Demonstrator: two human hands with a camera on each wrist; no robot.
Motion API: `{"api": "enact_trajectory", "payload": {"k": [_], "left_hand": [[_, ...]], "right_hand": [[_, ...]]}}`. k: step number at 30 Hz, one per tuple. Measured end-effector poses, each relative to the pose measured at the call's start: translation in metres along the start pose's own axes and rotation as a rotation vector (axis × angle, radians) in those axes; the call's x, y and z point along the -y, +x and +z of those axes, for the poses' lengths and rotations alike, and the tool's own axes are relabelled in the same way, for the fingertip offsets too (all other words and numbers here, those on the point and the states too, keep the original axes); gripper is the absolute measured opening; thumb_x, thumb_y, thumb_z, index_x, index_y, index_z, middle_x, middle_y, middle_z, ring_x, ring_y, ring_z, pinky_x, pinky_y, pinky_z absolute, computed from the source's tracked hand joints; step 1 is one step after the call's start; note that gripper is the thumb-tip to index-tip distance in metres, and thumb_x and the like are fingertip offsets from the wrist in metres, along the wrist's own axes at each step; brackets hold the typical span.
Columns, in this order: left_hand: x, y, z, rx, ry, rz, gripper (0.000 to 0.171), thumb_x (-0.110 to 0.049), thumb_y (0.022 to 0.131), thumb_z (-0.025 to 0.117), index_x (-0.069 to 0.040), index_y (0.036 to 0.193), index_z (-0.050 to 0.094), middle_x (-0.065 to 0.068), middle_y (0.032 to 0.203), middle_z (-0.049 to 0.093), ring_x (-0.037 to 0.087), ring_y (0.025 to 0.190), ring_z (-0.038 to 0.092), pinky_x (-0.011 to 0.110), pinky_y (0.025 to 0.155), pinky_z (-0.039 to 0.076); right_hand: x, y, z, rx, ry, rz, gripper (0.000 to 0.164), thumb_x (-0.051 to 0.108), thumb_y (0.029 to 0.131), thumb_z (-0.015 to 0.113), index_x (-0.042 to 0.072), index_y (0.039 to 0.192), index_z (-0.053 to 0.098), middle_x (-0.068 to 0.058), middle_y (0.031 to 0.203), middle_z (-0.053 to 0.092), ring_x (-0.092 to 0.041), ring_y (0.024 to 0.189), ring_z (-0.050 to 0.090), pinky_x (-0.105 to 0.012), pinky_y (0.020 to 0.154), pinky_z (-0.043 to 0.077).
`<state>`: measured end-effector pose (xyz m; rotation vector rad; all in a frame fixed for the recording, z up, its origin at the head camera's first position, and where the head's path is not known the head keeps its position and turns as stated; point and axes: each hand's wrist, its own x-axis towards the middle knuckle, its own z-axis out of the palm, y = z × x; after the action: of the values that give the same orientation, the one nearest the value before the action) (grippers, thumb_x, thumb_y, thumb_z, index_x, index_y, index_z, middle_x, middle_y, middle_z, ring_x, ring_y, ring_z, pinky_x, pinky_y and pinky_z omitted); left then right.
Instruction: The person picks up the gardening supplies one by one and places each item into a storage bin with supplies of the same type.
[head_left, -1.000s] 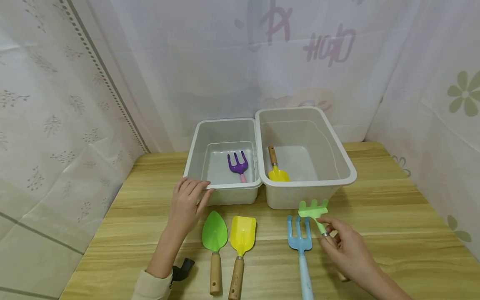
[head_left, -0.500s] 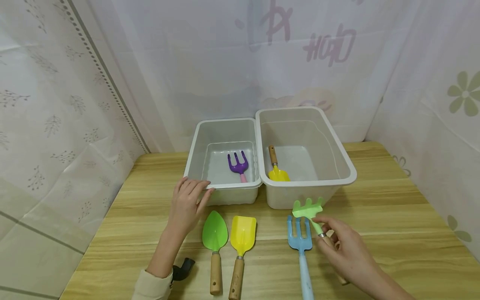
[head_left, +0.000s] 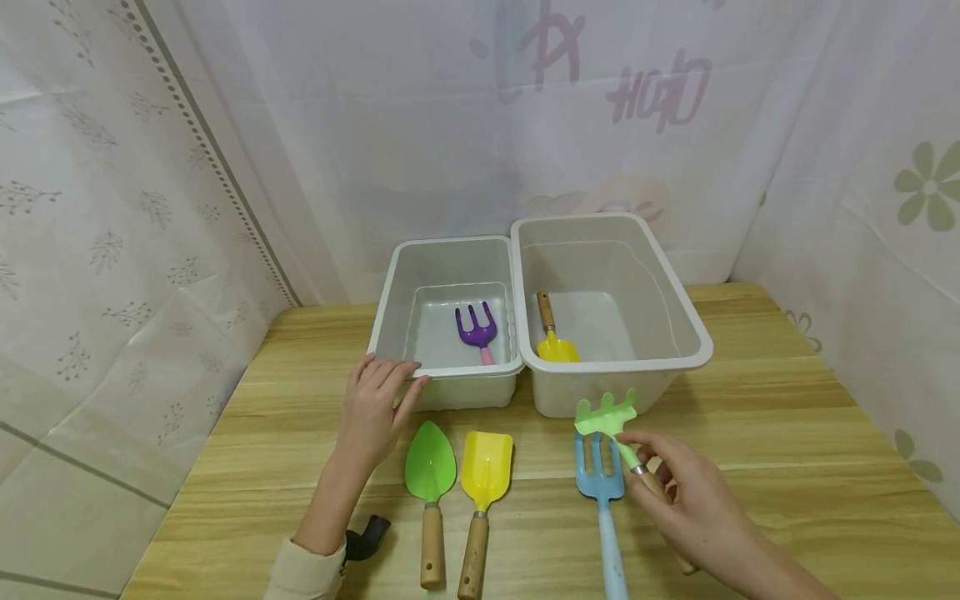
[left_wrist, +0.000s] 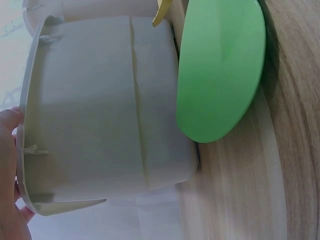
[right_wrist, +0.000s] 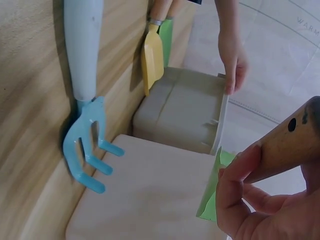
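My left hand [head_left: 375, 412] grips the front rim of the smaller grey plastic bin [head_left: 465, 393], thumb outside and fingers over the edge. My right hand [head_left: 693, 492] holds a light green hand rake [head_left: 606, 418] by its wooden handle. In the head view the rake's head overlaps the tips of a light blue hand fork [head_left: 600, 482] lying on the table, just before the larger bin [head_left: 553, 396]. A green trowel [head_left: 430, 462] and a yellow square-ended shovel [head_left: 486, 475] lie side by side near my left hand.
A purple hand fork [head_left: 477, 335] lies inside the smaller bin. Inside the larger one is a yellow shovel [head_left: 557, 348] with a wooden handle. Both bins stand side by side at the back of the wooden table [head_left: 292, 392], before printed curtains [head_left: 360, 150].
The green rake in my right hand has shifted left and slightly away from me, from beside the blue fork to over its tips. My left hand has kept its place on the rim.
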<state>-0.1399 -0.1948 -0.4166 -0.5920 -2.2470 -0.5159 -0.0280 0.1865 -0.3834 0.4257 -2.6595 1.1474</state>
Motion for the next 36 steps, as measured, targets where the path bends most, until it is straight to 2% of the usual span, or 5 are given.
{"api": "enact_trajectory", "payload": {"k": [8, 19, 29, 36], "left_hand": [[0.001, -0.001, 0.0, 0.0, -0.013, -0.015, 0.037, -0.035, 0.107, 0.062, 0.0, 0.109, 0.075, 0.017, 0.101, 0.078, 0.039, 0.097, 0.07, 0.064, 0.111, 0.044], [0.001, 0.0, 0.0, -0.008, -0.015, -0.008, 0.054, -0.047, 0.111, 0.049, 0.0, 0.107, 0.075, 0.017, 0.099, 0.078, 0.038, 0.096, 0.07, 0.063, 0.111, 0.044], [0.001, 0.0, 0.001, -0.008, -0.01, -0.006, 0.053, -0.046, 0.111, 0.049, 0.0, 0.107, 0.075, 0.016, 0.098, 0.078, 0.038, 0.095, 0.07, 0.063, 0.11, 0.044], [0.001, 0.0, 0.002, -0.015, -0.013, 0.001, 0.059, -0.05, 0.112, 0.044, 0.0, 0.107, 0.075, 0.016, 0.098, 0.078, 0.038, 0.095, 0.07, 0.064, 0.11, 0.044]], "right_hand": [[0.008, 0.004, -0.005, 0.007, -0.001, -0.046, 0.042, -0.003, 0.088, 0.08, 0.011, 0.127, 0.07, 0.004, 0.096, 0.065, 0.007, 0.066, 0.045, -0.019, 0.057, 0.046], [0.023, 0.013, -0.01, 0.038, 0.038, -0.062, 0.042, -0.003, 0.089, 0.078, 0.014, 0.127, 0.069, 0.004, 0.098, 0.064, 0.005, 0.062, 0.046, -0.019, 0.06, 0.048], [0.031, 0.024, -0.01, 0.056, 0.084, -0.072, 0.04, -0.003, 0.089, 0.076, 0.011, 0.127, 0.07, 0.002, 0.098, 0.064, 0.005, 0.066, 0.05, -0.02, 0.06, 0.051], [0.032, 0.031, -0.011, 0.041, 0.116, -0.092, 0.039, -0.003, 0.09, 0.075, 0.009, 0.127, 0.07, 0.001, 0.098, 0.066, 0.004, 0.07, 0.052, -0.02, 0.053, 0.049]]}}
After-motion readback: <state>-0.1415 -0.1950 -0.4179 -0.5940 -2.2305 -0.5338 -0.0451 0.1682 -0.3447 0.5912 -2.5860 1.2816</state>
